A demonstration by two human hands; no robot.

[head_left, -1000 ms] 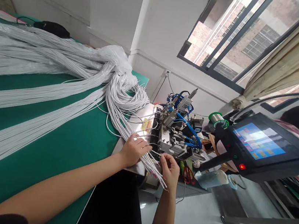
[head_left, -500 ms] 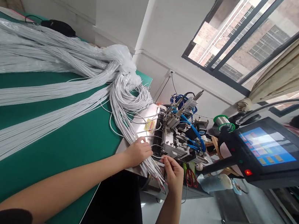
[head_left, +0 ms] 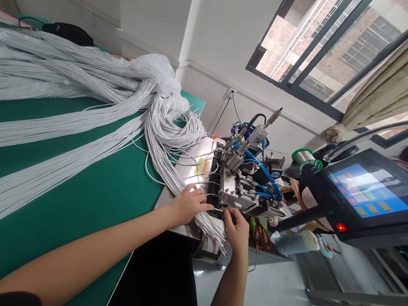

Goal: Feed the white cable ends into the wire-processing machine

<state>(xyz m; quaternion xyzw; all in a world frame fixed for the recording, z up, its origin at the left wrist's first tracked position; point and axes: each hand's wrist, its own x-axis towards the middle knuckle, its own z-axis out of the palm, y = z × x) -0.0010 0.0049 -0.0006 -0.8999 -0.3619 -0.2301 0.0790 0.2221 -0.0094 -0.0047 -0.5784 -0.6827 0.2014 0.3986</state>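
A single white cable point(head_left: 219, 210) spans the short gap between my two hands, at the near end of a metal machine point(head_left: 233, 182) with blue air hoses. My right hand point(head_left: 236, 229) pinches this cable near its end between thumb and fingertips. My left hand point(head_left: 188, 206) lies over a thick bundle of white cables point(head_left: 171, 171), fingers curled, with one digit stretched along the single cable. Beneath and between the hands, the loose cable ends point(head_left: 217, 236) fan out, some with reddish tips. Several cables from the bundle run into the machine's dark front strip.
More long white cables point(head_left: 59, 125) lie across the green table point(head_left: 107, 195), partly under clear plastic point(head_left: 158, 68). At right stands a lit touch screen point(head_left: 369, 189) on an arm. Behind it are a wire spool point(head_left: 304, 158) and another person's head. Red-handled scissors point(head_left: 262, 237) lie beside the machine.
My right hand has moved slightly up toward the machine with the cable end. A digit of my left hand now reaches out along that cable. The camera view has shifted a little.
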